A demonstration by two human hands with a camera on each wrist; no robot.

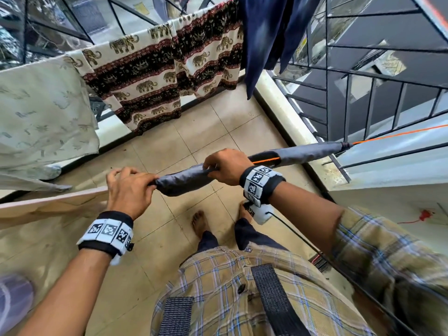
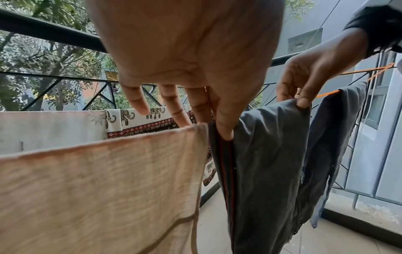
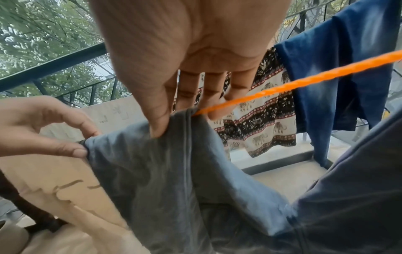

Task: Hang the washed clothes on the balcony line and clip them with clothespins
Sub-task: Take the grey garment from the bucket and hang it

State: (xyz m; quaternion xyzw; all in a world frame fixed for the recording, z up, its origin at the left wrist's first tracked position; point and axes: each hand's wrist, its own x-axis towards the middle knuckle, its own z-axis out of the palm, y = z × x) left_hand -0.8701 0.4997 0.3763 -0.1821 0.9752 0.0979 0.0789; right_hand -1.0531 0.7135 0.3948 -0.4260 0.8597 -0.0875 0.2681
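A grey garment [image 1: 291, 155] [image 2: 265, 154] [image 3: 152, 171] hangs folded over the orange line [image 1: 392, 135] [image 3: 304, 80] in front of me. My left hand [image 1: 135, 180] [image 2: 217, 123] [image 3: 71, 146] pinches the garment's left end between thumb and fingers. My right hand [image 1: 225, 166] [image 3: 174, 120] [image 2: 298, 99] pinches its top edge at the line, a hand's width to the right. A beige cloth [image 1: 48, 204] [image 2: 97, 189] hangs on the same line just left of my left hand. No clothespin shows in any view.
An elephant-print cloth [image 1: 155, 76], a pale printed sheet [image 1: 43, 112] and a dark blue garment [image 1: 266, 35] hang on a farther line. A black railing [image 1: 363, 73] runs along the right and far sides. My bare feet [image 1: 201, 224] stand on the tiled floor.
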